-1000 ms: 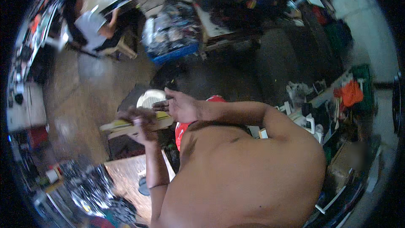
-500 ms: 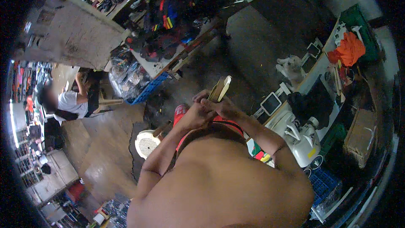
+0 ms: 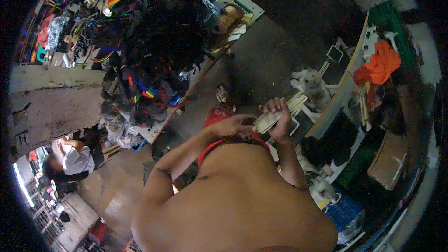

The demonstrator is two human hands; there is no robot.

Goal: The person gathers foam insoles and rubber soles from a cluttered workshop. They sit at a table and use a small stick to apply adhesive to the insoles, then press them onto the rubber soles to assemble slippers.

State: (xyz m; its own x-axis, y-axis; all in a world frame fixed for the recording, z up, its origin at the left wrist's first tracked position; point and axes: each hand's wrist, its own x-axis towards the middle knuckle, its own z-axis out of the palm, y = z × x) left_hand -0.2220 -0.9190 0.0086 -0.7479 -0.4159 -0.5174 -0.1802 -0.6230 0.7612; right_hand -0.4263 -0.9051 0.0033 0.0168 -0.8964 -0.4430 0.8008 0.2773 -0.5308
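A stack of thin pale flat strips (image 3: 280,113) is held in front of my bare torso. My right hand (image 3: 279,117) is closed around the middle of the stack. Fingers of my left hand (image 3: 232,125) touch the near end of the same stack, pinching it. Both hands sit above my red shorts (image 3: 215,116). What the strips are made of is too small to tell.
A table (image 3: 158,133) piled with dark and multicoloured straps stands at the left. A small white dog (image 3: 309,84) sits on the concrete floor ahead. A cluttered bench (image 3: 347,81) with an orange cloth (image 3: 380,65) runs along the right. Another person (image 3: 70,158) sits at the far left.
The view has swung round to the right across the workshop. My hands have gone from a round white object to gripping the stack of pale strips, held further right.
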